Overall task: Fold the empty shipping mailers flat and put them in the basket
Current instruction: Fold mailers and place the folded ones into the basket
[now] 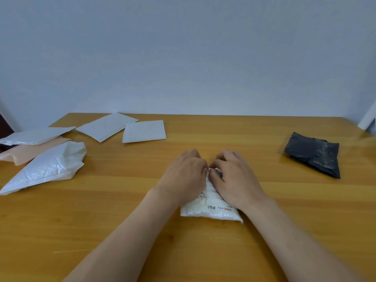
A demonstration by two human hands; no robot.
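Near the middle of the tabletop (pixel 114 204), a little toward 6 o'clock, lies a white printed mailer (pixel 211 210). Both hands sit close together on it, the left hand (pixel 183 174) and the right hand (pixel 234 176) curling their fingers onto its 12 o'clock end. A folded black mailer (pixel 313 153) lies well apart at 2 o'clock, and loose white mailers (pixel 143 131) spread from 9 to 11 o'clock.

1 head camera faces forward-down, close over left hand (pixel 184 176) and right hand (pixel 234 178).
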